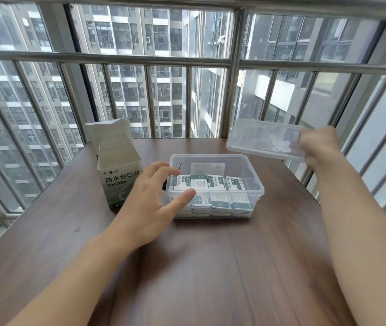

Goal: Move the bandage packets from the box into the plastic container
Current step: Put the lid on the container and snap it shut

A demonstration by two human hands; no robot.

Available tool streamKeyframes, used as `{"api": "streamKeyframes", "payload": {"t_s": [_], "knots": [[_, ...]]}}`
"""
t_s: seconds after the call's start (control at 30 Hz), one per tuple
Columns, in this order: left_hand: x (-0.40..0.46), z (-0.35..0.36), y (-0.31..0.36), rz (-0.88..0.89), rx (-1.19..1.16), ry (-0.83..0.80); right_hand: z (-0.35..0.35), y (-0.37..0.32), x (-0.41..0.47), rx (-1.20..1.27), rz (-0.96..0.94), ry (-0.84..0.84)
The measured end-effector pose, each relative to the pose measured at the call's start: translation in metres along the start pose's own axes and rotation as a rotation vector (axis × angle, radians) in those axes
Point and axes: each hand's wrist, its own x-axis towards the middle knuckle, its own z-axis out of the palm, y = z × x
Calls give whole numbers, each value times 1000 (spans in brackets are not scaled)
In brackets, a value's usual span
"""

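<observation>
My right hand (pixel 318 143) grips the light, stiff lid (pixel 263 138); left hand (pixel 150 198), fingers spread, steadies the container (pixel 255 184) of thin packets (pixel 213 184).

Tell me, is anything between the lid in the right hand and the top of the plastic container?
Nothing visible blocks it. The right hand holds the clear plastic lid in the air, behind and to the right of the clear rectangular plastic container. Its top is open, but the left hand touches its left rim.
</observation>
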Motion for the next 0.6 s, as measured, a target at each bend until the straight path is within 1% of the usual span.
{"api": "streamKeyframes", "payload": {"t_s": [0.07, 0.2, 0.23, 0.3, 0.33, 0.4, 0.6], "knots": [[-1, 0, 2, -16, -21, 12, 8, -18, -12, -33, 8, -193], [-1, 0, 4, -68, -57, 34, 30, -42, -49, -329, -125, -445], [0, 0, 5, -73, -70, 41, 36, -45, -55, -349, -140, -496], [0, 0, 8, -58, -101, 62, 43, -49, -69, -315, -116, -583], [0, 0, 10, -53, -111, 68, 44, -50, -73, -290, -97, -606], [0, 0, 13, -62, -122, 70, 46, -49, -74, -321, -89, -625], [-1, -1, 11, -58, -69, 69, 37, -51, -70, -662, -153, -569]]}}
